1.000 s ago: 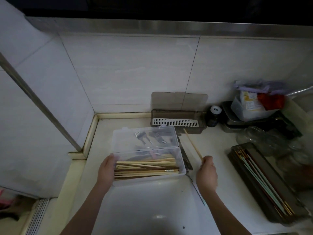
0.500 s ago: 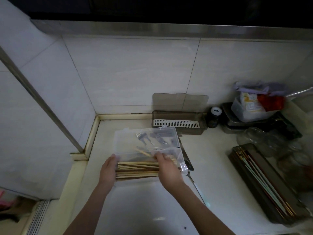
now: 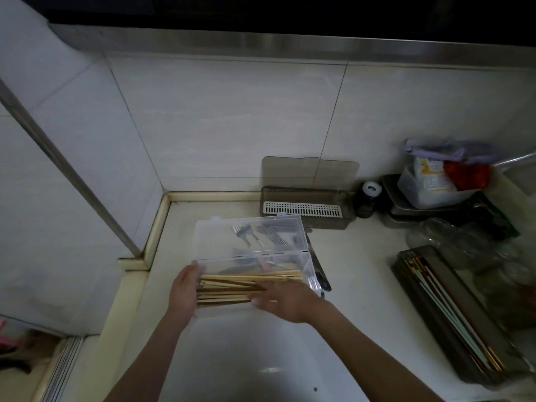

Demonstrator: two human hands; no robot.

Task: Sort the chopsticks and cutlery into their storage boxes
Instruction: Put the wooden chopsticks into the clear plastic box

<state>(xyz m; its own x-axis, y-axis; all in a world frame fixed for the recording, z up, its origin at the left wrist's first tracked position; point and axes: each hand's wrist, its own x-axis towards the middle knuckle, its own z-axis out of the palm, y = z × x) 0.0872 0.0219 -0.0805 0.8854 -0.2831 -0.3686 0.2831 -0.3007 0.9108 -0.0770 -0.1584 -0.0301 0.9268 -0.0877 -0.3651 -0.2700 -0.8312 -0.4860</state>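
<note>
1. A clear plastic box [image 3: 310,264] sits on the pale counter [image 3: 362,274] at the far rim of the white sink [image 3: 246,358], its lid [image 3: 249,235] thrown back toward the tiled wall.
2. Wooden chopsticks [image 3: 232,285] fill the front of the box, their long axis running left to right, parallel to the sink's far edge; which ends are the tips cannot be told.
3. Metal forks [image 3: 269,230] show through the lid, tines pointing toward the wall.
4. The left hand [image 3: 184,291] holds the box's left end, fingers wrapped on its side wall.
5. The right hand [image 3: 282,298] lies over the chopsticks with fingers straight and loosely spread, pressing on the bundle, gripping nothing.
6. A dark brown tray [image 3: 406,274] at the right holds long chopsticks [image 3: 446,309], angled from far-left to near-right.
7. A smoky brown box [image 3: 346,210] stands against the wall, lid raised, with a white slotted insert [image 3: 301,211] lying left to right.
8. A dark utensil handle [image 3: 320,274] lies just beside the clear box's right end.
</note>
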